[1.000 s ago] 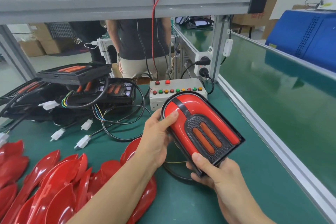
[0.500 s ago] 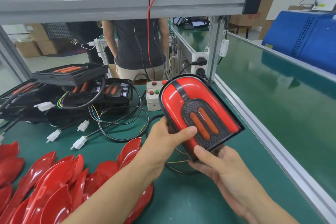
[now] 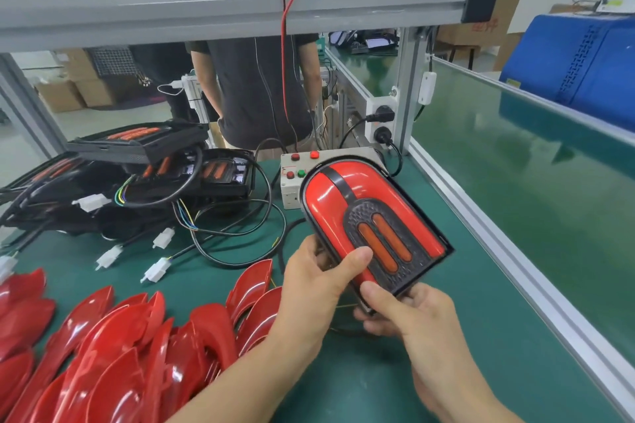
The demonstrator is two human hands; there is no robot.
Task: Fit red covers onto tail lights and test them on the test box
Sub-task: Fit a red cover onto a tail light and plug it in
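A tail light [image 3: 364, 213] with red covers fitted on its black housing is held tilted above the green table [image 3: 481, 285]. My left hand [image 3: 319, 285] grips its lower left edge, thumb pressed on the red cover. At the bottom corner my right hand [image 3: 405, 316] holds it, thumb on the black frame. Behind it stands the grey test box [image 3: 292, 182] with red and green buttons, half hidden by the light. Loose red covers [image 3: 120, 347] lie heaped at the lower left.
Black tail light housings [image 3: 144, 168] with cables and white connectors [image 3: 156, 271] pile up at the left rear. A person stands behind the aluminium frame [image 3: 240, 7]. A metal rail [image 3: 498, 244] borders the table on the right; a blue machine [image 3: 580, 58] sits far right.
The tail light rose and moved away from me, covering part of the test box. My left thumb slid down to its lower edge, close to my right thumb.
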